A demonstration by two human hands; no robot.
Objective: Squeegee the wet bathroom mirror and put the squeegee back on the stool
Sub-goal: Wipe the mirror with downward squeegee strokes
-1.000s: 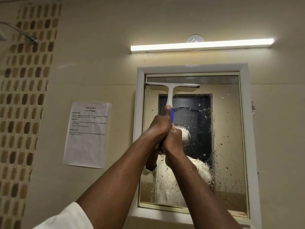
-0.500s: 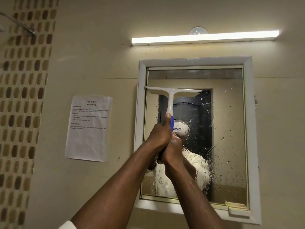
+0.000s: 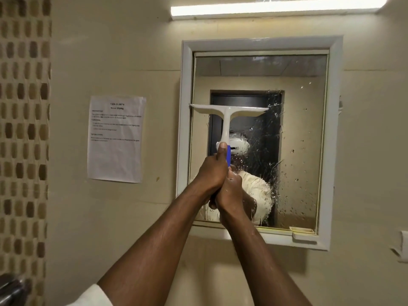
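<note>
The mirror (image 3: 260,138) is hanging on the wall in a pale frame, and everything here is placed against it. Its left strip above the blade is looking clear, while drops and streaks are crowding its right half and lower part, so the job is looking partly done at best. A printed sheet (image 3: 116,139) is sticking to the wall well left of the mirror, and a light bar (image 3: 276,8) is glowing above it.

The squeegee (image 3: 227,120) is lying against the mirror's left half, blade level and about halfway down the glass, its left tip reaching the frame edge so that no wet margin is being missed there. The handle is pointing straight down, which suits a downward pull.

The left hand (image 3: 213,173) is wrapping tightly round the handle, thumb running up the stem, probably to press the blade flat on the glass. The right hand (image 3: 230,191) is clasping just below and partly over it, fingers closed round the handle end, adding force and steadying the stroke. Both are working in front of the mirror's lower left part.

The stool is not showing anywhere, so the return step is not yet begun.
</note>
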